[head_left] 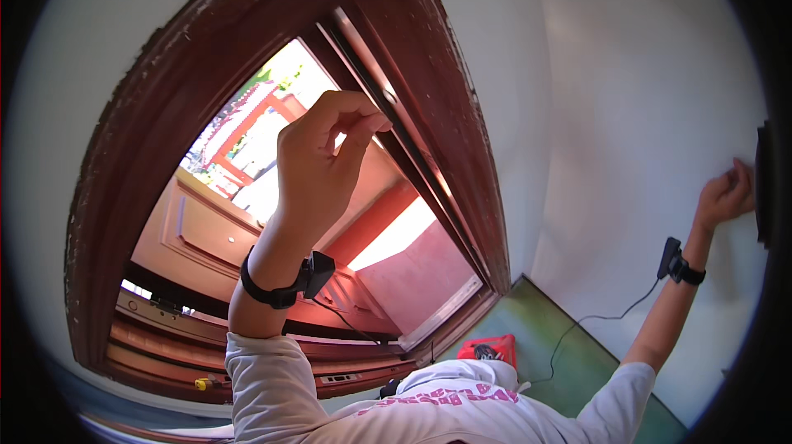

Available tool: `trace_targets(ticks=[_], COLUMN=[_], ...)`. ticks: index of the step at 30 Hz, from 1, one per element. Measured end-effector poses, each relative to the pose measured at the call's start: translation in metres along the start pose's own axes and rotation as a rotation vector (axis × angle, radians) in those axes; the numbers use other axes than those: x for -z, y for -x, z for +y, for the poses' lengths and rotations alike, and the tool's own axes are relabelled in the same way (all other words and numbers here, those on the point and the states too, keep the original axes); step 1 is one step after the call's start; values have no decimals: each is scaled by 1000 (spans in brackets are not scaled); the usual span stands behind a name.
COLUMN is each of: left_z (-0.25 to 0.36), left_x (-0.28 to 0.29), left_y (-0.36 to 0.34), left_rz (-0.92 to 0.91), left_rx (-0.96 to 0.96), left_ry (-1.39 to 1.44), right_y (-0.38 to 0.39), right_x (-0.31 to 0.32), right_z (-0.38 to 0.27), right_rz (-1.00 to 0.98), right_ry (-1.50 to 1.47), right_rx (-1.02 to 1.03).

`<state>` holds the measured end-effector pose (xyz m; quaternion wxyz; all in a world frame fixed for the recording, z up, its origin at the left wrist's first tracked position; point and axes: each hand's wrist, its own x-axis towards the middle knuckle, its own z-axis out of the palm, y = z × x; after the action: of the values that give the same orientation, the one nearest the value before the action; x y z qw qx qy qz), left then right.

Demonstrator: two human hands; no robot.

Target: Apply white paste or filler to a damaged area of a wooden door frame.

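My left hand (318,155) is raised in front of a dark red-brown wooden frame (437,98). Its thumb and forefinger are pinched together close to the narrow dark strip (363,65) along the frame's right inner side. Whatever may be between those fingertips is too small to make out. Far to the right, my right hand (728,192) is held up against the white wall with curled fingers. It is beside a dark flat object (763,184) at the picture's edge; whether the fingers grip it cannot be told.
Black wrist devices (285,279) are strapped to both forearms, with a thin cable (577,324) trailing from the right one. Beyond the frame are wooden panels (206,225) and bright daylight. A yellow item (204,384) lies low on the left. Below, a red object (503,347) rests on the green floor (528,312).
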<state>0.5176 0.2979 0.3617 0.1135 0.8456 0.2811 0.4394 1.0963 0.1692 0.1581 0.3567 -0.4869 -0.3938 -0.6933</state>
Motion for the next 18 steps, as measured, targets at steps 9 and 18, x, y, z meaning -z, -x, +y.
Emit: trace_targets(ticks=[9,18], left_z=[-37,-13], left_x=[-107,-182], left_y=[17,59], left_rz=[-250,-490], left_rx=[155,370], left_ry=[526,926], right_y=[-61,5], right_x=[76,268], right_z=[-97,-164], right_rz=[-248,-424], right_ry=[-205,-405], right_rx=[-317,-1225])
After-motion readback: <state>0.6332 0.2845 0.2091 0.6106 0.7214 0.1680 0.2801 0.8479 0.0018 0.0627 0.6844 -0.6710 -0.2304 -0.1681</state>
